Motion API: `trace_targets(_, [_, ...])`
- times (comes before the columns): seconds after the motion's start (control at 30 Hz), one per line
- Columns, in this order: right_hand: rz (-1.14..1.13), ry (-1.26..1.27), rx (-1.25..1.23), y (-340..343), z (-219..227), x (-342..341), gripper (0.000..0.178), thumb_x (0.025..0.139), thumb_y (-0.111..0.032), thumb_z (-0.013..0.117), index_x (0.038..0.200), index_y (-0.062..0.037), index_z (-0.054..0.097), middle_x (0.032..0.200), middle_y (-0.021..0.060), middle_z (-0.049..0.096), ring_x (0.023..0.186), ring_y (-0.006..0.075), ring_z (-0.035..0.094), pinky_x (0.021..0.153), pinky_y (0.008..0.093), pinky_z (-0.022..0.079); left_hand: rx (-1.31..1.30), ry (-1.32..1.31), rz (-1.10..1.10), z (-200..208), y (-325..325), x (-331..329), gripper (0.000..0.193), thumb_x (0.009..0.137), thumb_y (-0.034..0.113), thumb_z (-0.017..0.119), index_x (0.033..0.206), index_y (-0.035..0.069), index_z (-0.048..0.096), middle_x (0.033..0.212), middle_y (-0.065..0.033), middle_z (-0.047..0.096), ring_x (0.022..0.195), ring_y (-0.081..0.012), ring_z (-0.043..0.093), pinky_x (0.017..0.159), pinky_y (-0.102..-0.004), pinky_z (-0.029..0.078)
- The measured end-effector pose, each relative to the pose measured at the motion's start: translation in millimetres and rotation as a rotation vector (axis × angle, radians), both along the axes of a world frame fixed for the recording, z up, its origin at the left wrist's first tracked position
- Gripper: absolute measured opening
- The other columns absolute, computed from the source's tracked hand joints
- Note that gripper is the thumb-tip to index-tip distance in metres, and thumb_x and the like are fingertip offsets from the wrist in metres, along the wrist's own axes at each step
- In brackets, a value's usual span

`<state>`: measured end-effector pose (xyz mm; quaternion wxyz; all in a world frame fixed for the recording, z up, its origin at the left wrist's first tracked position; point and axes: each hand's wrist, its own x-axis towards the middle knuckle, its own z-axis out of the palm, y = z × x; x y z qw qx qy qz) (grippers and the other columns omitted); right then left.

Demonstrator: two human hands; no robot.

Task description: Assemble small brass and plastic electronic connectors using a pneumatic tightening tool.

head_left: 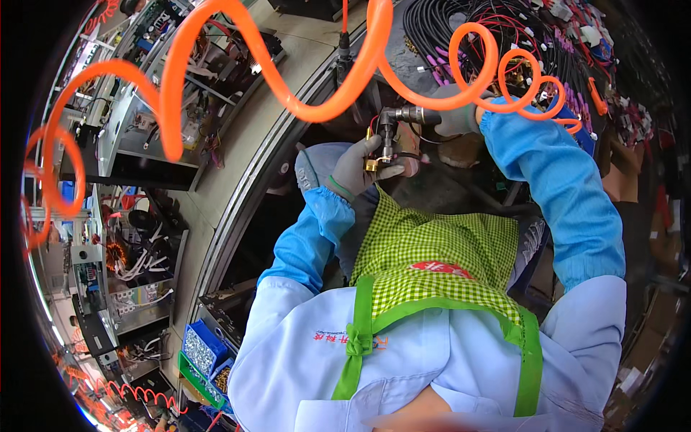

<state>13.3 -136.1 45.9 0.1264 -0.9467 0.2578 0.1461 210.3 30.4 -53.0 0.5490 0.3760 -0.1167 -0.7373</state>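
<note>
My left hand (350,170), in a grey glove, is closed around a small brass-coloured fitting (371,165), with a thin red wire beside it. My right hand (453,124), also gloved, grips the body of a black right-angle power driver (412,115). The driver's head bends toward me, and its socket end (386,147) points down at the brass fitting by my left fingers. Whether socket and fitting touch, I cannot tell. Part of my right hand is hidden behind an orange coiled hose (317,111).
The coiled hose hangs across the upper view, close above my hands. Black cables (425,29) with purple ends lie on the far bench. A blue bin (205,351) and a green bin (193,380) of small metal parts stand at lower left. Racks with electronic units (144,137) line the left.
</note>
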Motion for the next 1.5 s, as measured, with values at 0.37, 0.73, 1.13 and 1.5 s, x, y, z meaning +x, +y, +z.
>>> trace_targets(0.37, [0.078, -0.035, -0.033, 6, 4, 5, 0.050, 0.067, -0.015, 0.065, 0.116, -0.0084, 0.054, 0.100, 0.0173, 0.063, 0.091, 0.0373, 0.064, 0.076, 0.0469, 0.051, 0.013, 0.099, 0.015, -16, 8, -6, 0.040, 0.101, 0.026, 0.042, 0.126, -0.004, 0.047, 0.118, -0.0256, 0.057, 0.105, -0.0427, 0.060, 0.087, -0.0480, 0.057])
trace_targets(0.73, [0.122, 0.047, -0.102, -6, -7, 14, 0.045, 0.063, -0.023, 0.072, 0.103, -0.0072, 0.059, 0.094, 0.0170, 0.064, 0.085, 0.0389, 0.062, 0.074, 0.0473, 0.050, -0.010, 0.015, 0.024, 0, 8, -11, 0.040, 0.101, 0.026, 0.042, 0.125, -0.005, 0.049, 0.117, -0.0222, 0.058, 0.104, -0.0405, 0.061, 0.087, -0.0447, 0.058])
trace_targets(1.13, [0.111, 0.195, -0.071, -1, 41, 24, 0.042, 0.072, -0.029, 0.066, 0.108, -0.0070, 0.058, 0.097, 0.0164, 0.065, 0.093, 0.0367, 0.063, 0.080, 0.0474, 0.049, -0.053, 0.169, 0.026, 8, 8, -9, 0.039, 0.100, 0.028, 0.044, 0.126, -0.001, 0.049, 0.113, -0.0177, 0.060, 0.101, -0.0349, 0.063, 0.083, -0.0404, 0.059])
trace_targets(1.5, [0.444, 0.191, -0.439, -70, 100, 79, 0.044, 0.065, -0.029, 0.073, 0.106, -0.0145, 0.063, 0.097, 0.0105, 0.067, 0.105, 0.0342, 0.060, 0.090, 0.0463, 0.047, 0.086, 0.320, -0.140, -42, 48, -58, 0.041, 0.097, 0.031, 0.054, 0.126, 0.003, 0.050, 0.110, -0.0153, 0.062, 0.102, -0.0308, 0.063, 0.086, -0.0396, 0.058])
